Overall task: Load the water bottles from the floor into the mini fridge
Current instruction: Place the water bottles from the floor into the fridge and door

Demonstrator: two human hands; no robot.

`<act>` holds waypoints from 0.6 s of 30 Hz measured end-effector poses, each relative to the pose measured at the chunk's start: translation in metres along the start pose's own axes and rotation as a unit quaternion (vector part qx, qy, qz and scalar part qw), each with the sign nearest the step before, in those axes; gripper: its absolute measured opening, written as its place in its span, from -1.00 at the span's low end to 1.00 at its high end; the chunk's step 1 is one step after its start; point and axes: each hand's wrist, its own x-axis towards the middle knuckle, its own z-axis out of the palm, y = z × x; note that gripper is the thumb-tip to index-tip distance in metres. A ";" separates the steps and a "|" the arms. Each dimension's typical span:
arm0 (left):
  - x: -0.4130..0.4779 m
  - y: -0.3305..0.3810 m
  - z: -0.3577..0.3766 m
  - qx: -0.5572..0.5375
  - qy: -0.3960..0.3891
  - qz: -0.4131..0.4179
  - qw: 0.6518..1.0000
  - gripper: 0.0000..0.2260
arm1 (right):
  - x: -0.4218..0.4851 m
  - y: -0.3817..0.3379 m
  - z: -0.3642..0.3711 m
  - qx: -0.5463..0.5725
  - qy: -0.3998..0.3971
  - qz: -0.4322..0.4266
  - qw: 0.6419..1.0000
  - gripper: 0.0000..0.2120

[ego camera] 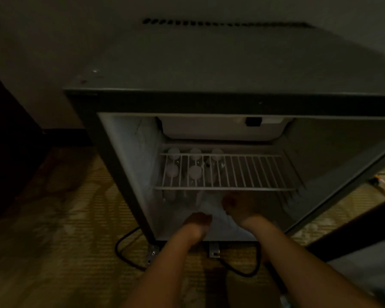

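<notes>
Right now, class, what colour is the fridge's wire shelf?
The wire shelf is white; head view.

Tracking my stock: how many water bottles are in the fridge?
5 water bottles under the wire shelf, left side: three behind, two in front. Others may be hidden.

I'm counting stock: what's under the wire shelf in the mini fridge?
Through the wire shelf, at least five white-capped water bottles stand at the left. The left hand and right hand reach in below; blur hides whether they hold anything. Darkness covers the right side.
</notes>
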 end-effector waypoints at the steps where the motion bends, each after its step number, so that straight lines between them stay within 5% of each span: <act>1: -0.013 0.001 -0.004 0.009 -0.016 0.006 1.000 -0.63 | -0.004 -0.002 -0.003 -0.008 -0.012 -0.007 1.000 -0.71; 7: -0.071 0.008 -0.034 0.103 -0.016 0.044 0.994 -0.55 | -0.053 -0.026 -0.036 -0.038 -0.086 -0.041 0.995 -0.79; 18: -0.236 0.052 -0.098 0.252 0.087 0.089 0.960 -0.61 | -0.177 -0.110 -0.101 -0.117 -0.065 -0.195 0.972 -0.74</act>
